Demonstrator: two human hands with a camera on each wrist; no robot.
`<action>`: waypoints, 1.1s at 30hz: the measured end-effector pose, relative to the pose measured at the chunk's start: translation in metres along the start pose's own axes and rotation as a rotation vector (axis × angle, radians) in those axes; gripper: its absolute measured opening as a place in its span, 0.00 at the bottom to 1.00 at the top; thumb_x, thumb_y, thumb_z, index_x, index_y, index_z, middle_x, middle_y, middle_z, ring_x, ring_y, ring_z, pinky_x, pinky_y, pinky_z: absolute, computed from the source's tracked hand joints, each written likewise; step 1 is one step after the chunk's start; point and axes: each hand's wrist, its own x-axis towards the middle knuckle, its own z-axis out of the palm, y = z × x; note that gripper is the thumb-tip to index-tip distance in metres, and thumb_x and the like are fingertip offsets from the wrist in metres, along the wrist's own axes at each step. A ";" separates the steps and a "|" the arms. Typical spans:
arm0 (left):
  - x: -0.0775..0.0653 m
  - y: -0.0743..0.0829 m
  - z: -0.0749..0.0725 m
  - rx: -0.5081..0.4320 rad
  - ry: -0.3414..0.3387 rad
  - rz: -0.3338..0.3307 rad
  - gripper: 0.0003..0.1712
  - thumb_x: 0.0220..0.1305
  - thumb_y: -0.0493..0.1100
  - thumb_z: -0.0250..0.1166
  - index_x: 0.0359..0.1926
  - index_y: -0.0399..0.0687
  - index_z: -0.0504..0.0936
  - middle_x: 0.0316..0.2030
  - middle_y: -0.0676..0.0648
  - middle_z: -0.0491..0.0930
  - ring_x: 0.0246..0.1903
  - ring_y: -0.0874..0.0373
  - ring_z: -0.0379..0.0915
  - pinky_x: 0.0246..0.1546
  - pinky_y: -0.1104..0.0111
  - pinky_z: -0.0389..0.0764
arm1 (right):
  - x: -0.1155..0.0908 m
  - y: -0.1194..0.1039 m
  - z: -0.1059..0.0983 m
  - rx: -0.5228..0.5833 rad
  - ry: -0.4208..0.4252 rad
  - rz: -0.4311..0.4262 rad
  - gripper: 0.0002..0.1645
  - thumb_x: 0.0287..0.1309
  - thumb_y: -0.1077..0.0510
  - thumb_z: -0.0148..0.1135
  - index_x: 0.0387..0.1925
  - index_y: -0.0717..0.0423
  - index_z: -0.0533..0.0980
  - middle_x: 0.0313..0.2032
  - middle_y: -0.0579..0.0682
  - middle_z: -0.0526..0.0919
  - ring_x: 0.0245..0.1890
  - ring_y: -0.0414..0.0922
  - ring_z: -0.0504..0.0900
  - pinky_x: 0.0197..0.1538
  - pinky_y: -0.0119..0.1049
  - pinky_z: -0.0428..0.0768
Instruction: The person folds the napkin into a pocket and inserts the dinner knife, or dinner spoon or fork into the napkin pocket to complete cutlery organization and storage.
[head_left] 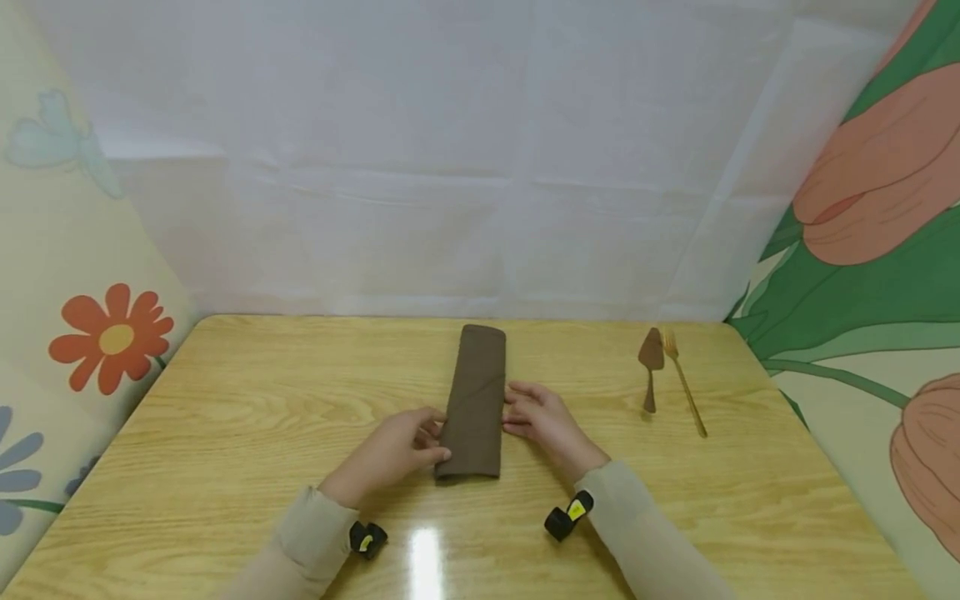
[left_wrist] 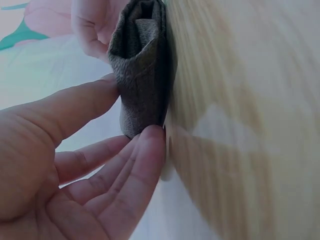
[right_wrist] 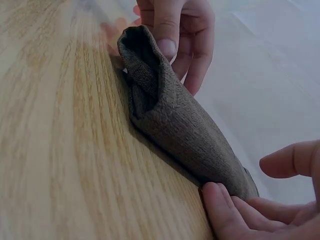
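A brown cloth napkin [head_left: 476, 400], folded into a long narrow strip, lies lengthwise on the wooden table [head_left: 247, 417]. My left hand [head_left: 435, 442] touches its left edge near the close end, with the thumb on top and straight fingertips [left_wrist: 150, 145] against the fold. On the other side, my right hand [head_left: 513, 412] has its fingertips [right_wrist: 220, 205] at the napkin's right edge, and its thumb hovers just clear of the cloth. The wrist views show the napkin [left_wrist: 142, 65] [right_wrist: 175, 110] puffed up in loose layers, with the opposite hand behind it.
A bronze cake server [head_left: 650, 367] and a gold fork [head_left: 684, 383] lie side by side at the table's right rear. White sheeting hangs behind the table, with flower-printed cloth at both sides. Black bands sit on both wrists.
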 end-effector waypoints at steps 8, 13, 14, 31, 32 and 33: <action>-0.002 0.006 0.002 0.114 0.005 0.018 0.30 0.63 0.40 0.73 0.61 0.29 0.76 0.47 0.39 0.83 0.46 0.48 0.82 0.50 0.56 0.84 | 0.003 0.000 0.000 -0.049 0.013 -0.008 0.33 0.67 0.70 0.50 0.72 0.73 0.60 0.69 0.72 0.65 0.44 0.44 0.82 0.53 0.41 0.83; -0.008 0.008 0.000 0.391 0.025 0.195 0.31 0.69 0.43 0.68 0.67 0.32 0.72 0.60 0.36 0.77 0.58 0.42 0.76 0.60 0.50 0.77 | 0.005 -0.001 -0.004 -0.144 0.042 -0.048 0.30 0.66 0.69 0.53 0.69 0.72 0.65 0.65 0.70 0.72 0.56 0.55 0.80 0.55 0.44 0.83; -0.010 0.008 0.000 0.430 0.031 0.237 0.31 0.70 0.43 0.67 0.69 0.32 0.71 0.62 0.35 0.75 0.60 0.41 0.74 0.61 0.50 0.76 | 0.004 -0.002 -0.006 -0.175 0.050 -0.062 0.29 0.66 0.69 0.53 0.68 0.71 0.67 0.64 0.69 0.73 0.57 0.57 0.79 0.55 0.45 0.83; -0.024 0.007 0.002 0.517 -0.153 0.217 0.39 0.75 0.53 0.59 0.77 0.38 0.60 0.77 0.37 0.55 0.75 0.37 0.52 0.66 0.33 0.59 | -0.022 -0.061 -0.094 -0.843 0.287 -0.416 0.18 0.72 0.63 0.55 0.59 0.64 0.78 0.54 0.62 0.80 0.50 0.56 0.80 0.53 0.54 0.82; -0.024 0.006 0.002 0.523 -0.158 0.223 0.39 0.75 0.53 0.59 0.77 0.38 0.60 0.76 0.37 0.56 0.74 0.38 0.52 0.66 0.33 0.59 | -0.023 -0.062 -0.102 -0.857 0.314 -0.407 0.18 0.72 0.63 0.55 0.59 0.64 0.78 0.54 0.63 0.81 0.50 0.56 0.80 0.52 0.54 0.82; -0.023 0.006 0.002 0.529 -0.160 0.232 0.39 0.75 0.53 0.59 0.77 0.38 0.60 0.76 0.37 0.56 0.74 0.38 0.53 0.66 0.33 0.60 | -0.024 -0.064 -0.110 -0.865 0.340 -0.392 0.18 0.72 0.63 0.55 0.59 0.65 0.78 0.53 0.63 0.81 0.50 0.57 0.80 0.52 0.54 0.81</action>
